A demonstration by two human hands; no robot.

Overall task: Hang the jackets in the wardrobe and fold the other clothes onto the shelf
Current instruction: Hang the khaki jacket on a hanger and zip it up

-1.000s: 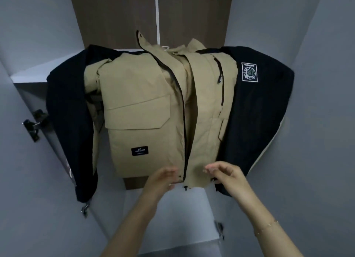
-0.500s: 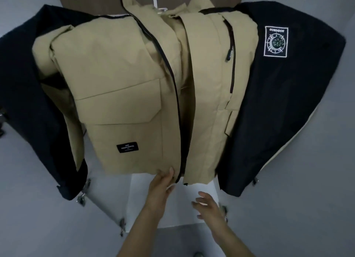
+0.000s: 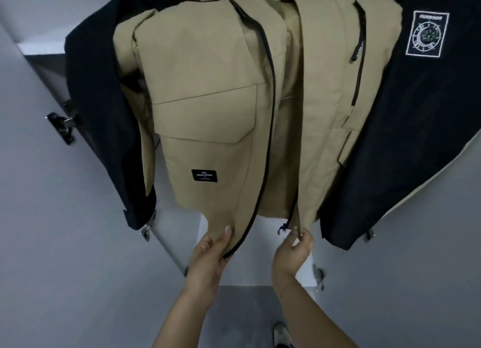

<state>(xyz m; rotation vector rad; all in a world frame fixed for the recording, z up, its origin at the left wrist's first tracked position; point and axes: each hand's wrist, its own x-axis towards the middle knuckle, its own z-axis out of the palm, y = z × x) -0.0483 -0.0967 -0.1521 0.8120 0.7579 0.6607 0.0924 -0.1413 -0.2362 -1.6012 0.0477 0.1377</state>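
Observation:
A tan jacket (image 3: pixel 208 118) with a black zipper and a small black label hangs inside the wardrobe, its front unzipped. My left hand (image 3: pixel 208 259) grips the bottom corner of its left front panel, thumb on top of the cloth. My right hand (image 3: pixel 294 254) pinches the bottom corner of the right front panel beside the zipper end. Behind the tan jacket hangs a black jacket (image 3: pixel 406 139) with a white-edged patch, spread wide to both sides. The hangers are hidden at the top edge.
Grey wardrobe doors stand open at left (image 3: pixel 39 217) and right (image 3: pixel 429 282), with metal hinges (image 3: pixel 65 124) on the left side. A white inner shelf (image 3: pixel 44 47) shows at upper left. A white wardrobe floor panel (image 3: pixel 255 251) lies below the jackets.
The view has moved closer and lower. My left hand took a firmer grip on the left hem; my right hand rose from below and pinched the right hem corner, pulling the panels apart.

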